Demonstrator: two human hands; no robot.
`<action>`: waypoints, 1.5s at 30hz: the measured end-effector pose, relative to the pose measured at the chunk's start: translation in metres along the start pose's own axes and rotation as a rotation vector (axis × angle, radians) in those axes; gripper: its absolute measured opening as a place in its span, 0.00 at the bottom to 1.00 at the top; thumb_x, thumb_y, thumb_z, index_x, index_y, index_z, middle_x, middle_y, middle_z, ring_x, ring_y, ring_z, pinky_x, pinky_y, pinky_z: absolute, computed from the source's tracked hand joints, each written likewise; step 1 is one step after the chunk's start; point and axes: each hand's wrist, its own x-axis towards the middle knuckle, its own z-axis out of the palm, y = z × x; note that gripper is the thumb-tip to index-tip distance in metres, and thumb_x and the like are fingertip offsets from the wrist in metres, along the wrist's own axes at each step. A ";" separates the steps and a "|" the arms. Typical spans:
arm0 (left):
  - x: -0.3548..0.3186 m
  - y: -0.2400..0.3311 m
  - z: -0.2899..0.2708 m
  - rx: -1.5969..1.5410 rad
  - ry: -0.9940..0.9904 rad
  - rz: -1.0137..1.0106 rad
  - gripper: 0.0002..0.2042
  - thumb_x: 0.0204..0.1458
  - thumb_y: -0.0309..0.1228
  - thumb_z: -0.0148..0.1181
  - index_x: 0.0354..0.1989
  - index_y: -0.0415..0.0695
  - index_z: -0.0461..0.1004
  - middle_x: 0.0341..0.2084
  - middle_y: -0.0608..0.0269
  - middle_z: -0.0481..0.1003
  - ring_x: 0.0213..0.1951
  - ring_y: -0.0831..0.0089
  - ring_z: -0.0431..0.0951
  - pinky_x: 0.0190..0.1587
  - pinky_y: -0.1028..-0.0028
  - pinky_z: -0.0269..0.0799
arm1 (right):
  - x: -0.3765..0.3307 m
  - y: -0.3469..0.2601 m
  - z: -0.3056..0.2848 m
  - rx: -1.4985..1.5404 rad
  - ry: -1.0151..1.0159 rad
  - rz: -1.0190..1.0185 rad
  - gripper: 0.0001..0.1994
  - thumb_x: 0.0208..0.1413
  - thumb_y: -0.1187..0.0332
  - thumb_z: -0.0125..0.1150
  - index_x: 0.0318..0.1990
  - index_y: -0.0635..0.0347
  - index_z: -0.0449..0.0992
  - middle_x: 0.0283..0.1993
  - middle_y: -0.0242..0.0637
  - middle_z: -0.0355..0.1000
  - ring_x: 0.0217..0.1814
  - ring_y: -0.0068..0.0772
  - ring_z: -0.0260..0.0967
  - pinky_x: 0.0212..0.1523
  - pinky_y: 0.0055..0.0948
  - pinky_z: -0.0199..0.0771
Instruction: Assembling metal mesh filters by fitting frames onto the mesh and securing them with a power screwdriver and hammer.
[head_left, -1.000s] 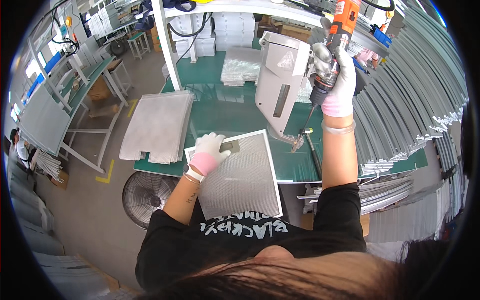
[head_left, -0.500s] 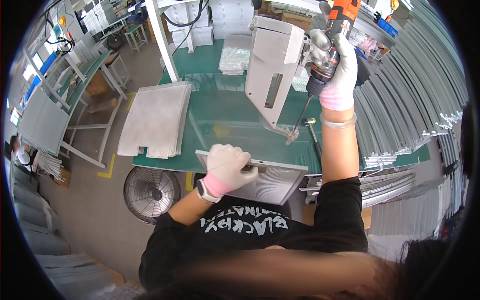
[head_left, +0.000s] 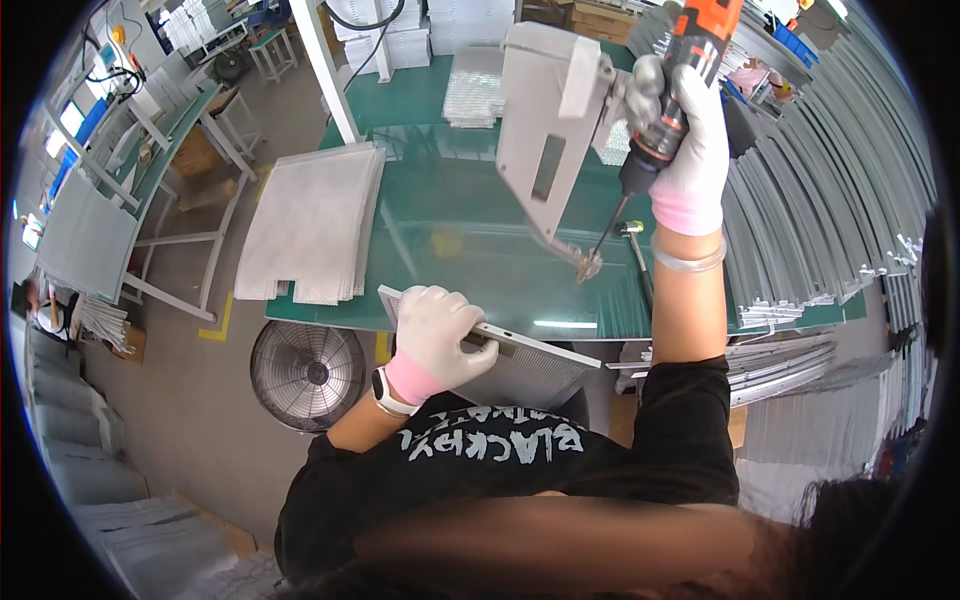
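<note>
My left hand (head_left: 438,335), in a white glove with a pink cuff, grips the upper edge of a mesh panel in a thin metal frame (head_left: 540,365). The panel is tilted in front of my body at the table's near edge. In my right hand (head_left: 697,150), also gloved, is an orange and black power screwdriver (head_left: 672,110). Its long bit points down into the clear tip at the lower end of a grey screw feeder (head_left: 560,110). That tip is above the table, apart from the panel. A hammer (head_left: 637,260) lies just right of the tip.
Flat whitish mesh sheets (head_left: 310,225) are stacked on the left of the green table (head_left: 450,200). Bubble wrap (head_left: 474,88) lies farther back. Many long metal strips (head_left: 820,200) are piled at the right. A floor fan (head_left: 308,375) stands at the lower left.
My left hand has shifted slightly left with the panel, whose right end now slopes down more toward me. The screwdriver stays over the feeder's tip, and the view has shifted a little.
</note>
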 end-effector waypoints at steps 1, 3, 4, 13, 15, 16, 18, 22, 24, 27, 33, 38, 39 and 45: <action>0.002 -0.001 0.000 0.009 -0.001 0.002 0.11 0.30 0.36 0.68 0.19 0.47 0.72 0.17 0.66 0.67 0.26 0.64 0.70 0.32 0.64 0.62 | 0.005 -0.004 0.004 -0.201 0.062 -0.055 0.12 0.59 0.64 0.56 0.45 0.59 0.64 0.34 0.34 0.69 0.29 0.22 0.64 0.30 0.21 0.65; 0.006 0.001 -0.004 0.063 -0.019 -0.015 0.12 0.30 0.36 0.68 0.21 0.47 0.72 0.18 0.66 0.68 0.26 0.64 0.70 0.32 0.63 0.61 | 0.019 -0.007 0.002 -0.624 0.154 -0.277 0.18 0.57 0.66 0.59 0.53 0.64 0.66 0.42 0.36 0.71 0.37 0.21 0.68 0.40 0.23 0.69; 0.006 0.001 -0.005 0.119 -0.039 -0.039 0.12 0.30 0.36 0.68 0.23 0.47 0.73 0.18 0.66 0.68 0.25 0.64 0.70 0.33 0.63 0.61 | 0.025 -0.016 0.009 -0.857 0.141 -0.337 0.21 0.55 0.72 0.57 0.55 0.71 0.65 0.54 0.52 0.66 0.53 0.46 0.68 0.55 0.35 0.67; 0.007 -0.002 0.008 0.192 -0.163 -0.158 0.13 0.38 0.39 0.65 0.30 0.45 0.75 0.20 0.64 0.71 0.27 0.62 0.72 0.33 0.61 0.63 | 0.030 -0.039 0.023 -1.648 0.283 -0.797 0.31 0.50 0.75 0.60 0.63 0.69 0.57 0.63 0.51 0.59 0.62 0.48 0.59 0.63 0.38 0.59; 0.003 -0.003 0.005 0.189 -0.168 -0.178 0.13 0.39 0.37 0.64 0.32 0.45 0.75 0.20 0.63 0.71 0.27 0.62 0.72 0.33 0.61 0.62 | -0.019 -0.008 0.031 -1.830 0.085 -1.062 0.21 0.49 0.75 0.54 0.53 0.65 0.69 0.44 0.49 0.72 0.51 0.54 0.64 0.55 0.46 0.62; 0.001 -0.005 0.005 0.182 -0.179 -0.189 0.13 0.39 0.36 0.63 0.34 0.45 0.75 0.20 0.63 0.71 0.27 0.61 0.72 0.33 0.60 0.62 | -0.047 -0.007 0.061 -1.986 -0.342 -0.409 0.20 0.46 0.73 0.56 0.50 0.67 0.71 0.44 0.50 0.72 0.50 0.52 0.67 0.53 0.45 0.64; 0.007 -0.001 0.008 0.162 -0.118 -0.129 0.11 0.40 0.34 0.61 0.33 0.44 0.74 0.19 0.63 0.71 0.26 0.62 0.72 0.33 0.61 0.63 | -0.109 0.048 0.040 -1.590 -0.582 -0.285 0.26 0.39 0.75 0.60 0.51 0.69 0.69 0.46 0.53 0.71 0.44 0.51 0.72 0.46 0.45 0.73; 0.003 0.005 0.008 0.166 -0.117 -0.128 0.12 0.41 0.31 0.59 0.36 0.43 0.76 0.21 0.63 0.71 0.25 0.63 0.72 0.31 0.62 0.63 | -0.160 0.070 0.042 -1.575 -0.595 0.410 0.28 0.43 0.67 0.63 0.55 0.67 0.67 0.36 0.46 0.75 0.31 0.44 0.75 0.34 0.37 0.76; 0.003 0.001 0.009 0.159 -0.156 -0.133 0.14 0.40 0.32 0.60 0.37 0.44 0.75 0.21 0.63 0.71 0.25 0.62 0.72 0.31 0.62 0.63 | -0.166 0.074 0.039 -1.620 -0.629 0.455 0.30 0.44 0.65 0.64 0.56 0.66 0.67 0.32 0.43 0.76 0.26 0.43 0.75 0.29 0.36 0.76; -0.001 0.003 0.015 0.113 -0.156 -0.102 0.15 0.39 0.33 0.62 0.38 0.45 0.75 0.19 0.63 0.71 0.24 0.62 0.71 0.30 0.61 0.62 | -0.182 0.075 0.034 -1.517 -0.431 0.351 0.29 0.43 0.64 0.65 0.55 0.65 0.67 0.23 0.37 0.74 0.22 0.41 0.74 0.25 0.36 0.74; 0.001 0.013 0.012 0.121 -0.053 -0.063 0.15 0.37 0.38 0.66 0.34 0.47 0.76 0.16 0.65 0.68 0.21 0.64 0.70 0.27 0.63 0.60 | -0.182 0.057 0.031 -1.524 -0.412 0.411 0.24 0.41 0.64 0.67 0.48 0.61 0.71 0.28 0.37 0.75 0.26 0.41 0.75 0.29 0.36 0.74; -0.015 0.015 0.002 0.156 -0.051 -0.080 0.15 0.32 0.39 0.69 0.31 0.50 0.77 0.15 0.68 0.66 0.20 0.66 0.68 0.26 0.65 0.59 | -0.077 -0.013 0.007 -1.609 -0.257 -0.453 0.32 0.38 0.70 0.72 0.55 0.61 0.68 0.54 0.47 0.66 0.58 0.49 0.64 0.58 0.42 0.64; -0.017 0.017 0.000 0.130 -0.026 -0.056 0.16 0.31 0.39 0.69 0.30 0.50 0.76 0.15 0.69 0.65 0.19 0.67 0.68 0.25 0.65 0.59 | -0.041 -0.018 0.001 -1.701 0.030 -0.785 0.35 0.40 0.71 0.72 0.60 0.63 0.64 0.55 0.48 0.64 0.61 0.46 0.61 0.59 0.43 0.63; -0.011 0.027 -0.011 0.071 -0.010 0.035 0.13 0.33 0.39 0.68 0.28 0.50 0.75 0.12 0.69 0.62 0.16 0.70 0.67 0.21 0.68 0.58 | 0.125 -0.065 -0.038 -1.254 0.111 -0.643 0.34 0.50 0.72 0.63 0.66 0.63 0.59 0.58 0.42 0.66 0.54 0.30 0.65 0.56 0.29 0.67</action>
